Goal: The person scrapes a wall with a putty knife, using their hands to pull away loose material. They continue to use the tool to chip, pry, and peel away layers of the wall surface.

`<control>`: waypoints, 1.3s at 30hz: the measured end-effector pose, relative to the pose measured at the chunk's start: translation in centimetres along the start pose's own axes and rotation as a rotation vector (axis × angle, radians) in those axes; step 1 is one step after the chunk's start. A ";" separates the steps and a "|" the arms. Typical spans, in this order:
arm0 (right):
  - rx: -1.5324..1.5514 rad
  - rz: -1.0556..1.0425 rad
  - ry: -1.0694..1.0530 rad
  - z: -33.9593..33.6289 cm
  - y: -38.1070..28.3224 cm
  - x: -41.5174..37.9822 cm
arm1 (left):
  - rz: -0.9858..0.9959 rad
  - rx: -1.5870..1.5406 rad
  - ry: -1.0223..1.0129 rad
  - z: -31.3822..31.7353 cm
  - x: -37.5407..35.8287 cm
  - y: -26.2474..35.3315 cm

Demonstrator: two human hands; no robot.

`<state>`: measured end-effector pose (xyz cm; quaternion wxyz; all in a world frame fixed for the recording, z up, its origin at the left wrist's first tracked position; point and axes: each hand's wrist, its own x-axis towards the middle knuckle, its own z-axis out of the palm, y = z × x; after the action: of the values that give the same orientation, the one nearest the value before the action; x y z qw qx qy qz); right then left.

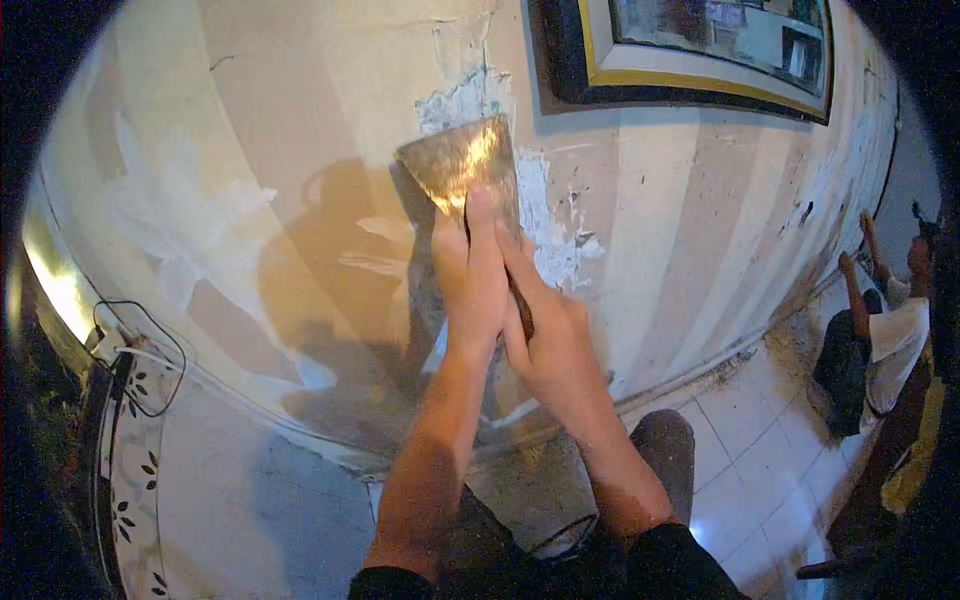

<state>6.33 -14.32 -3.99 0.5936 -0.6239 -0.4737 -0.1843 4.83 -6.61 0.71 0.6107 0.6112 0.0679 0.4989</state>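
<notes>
Both of my hands are closed round a wide scraper [455, 160], its broad metal blade pointing up at the wall. My left hand [472, 285] grips it close under the blade, with a finger stretched onto the metal. My right hand [548, 325] wraps the handle from the right side; most of the handle is hidden by my fingers. The blade's upper edge lies at the lower border of a bare, whitish patch [455, 108] with ragged edges. Striped beige covering [350, 80] surrounds this patch, and another peeled strip [550, 225] runs down to the right of the blade.
A framed picture [690, 95] hangs at the upper right. A cable [180, 370] loops beside a patterned piece of furniture [140, 470] at left. Another person [880, 340] crouches by the wall at right. Debris [800, 345] lies along the tiled floor [745, 440].
</notes>
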 end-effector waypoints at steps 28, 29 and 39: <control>-0.050 -0.034 -0.012 -2.0 0.1 2.3 | 0.076 -0.101 0.006 2.0 1.4 0.9; -0.023 0.006 -0.024 -2.5 -0.4 3.7 | 0.148 -0.036 0.026 2.6 2.6 1.5; 0.062 0.178 -0.264 -3.7 2.3 -8.2 | -0.141 -0.036 0.116 -1.6 -8.1 -4.8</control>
<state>5.44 -20.38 -10.98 0.5593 -0.6635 -0.4959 -0.0329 2.26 -9.96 -7.87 0.6503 0.5639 0.1370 0.4903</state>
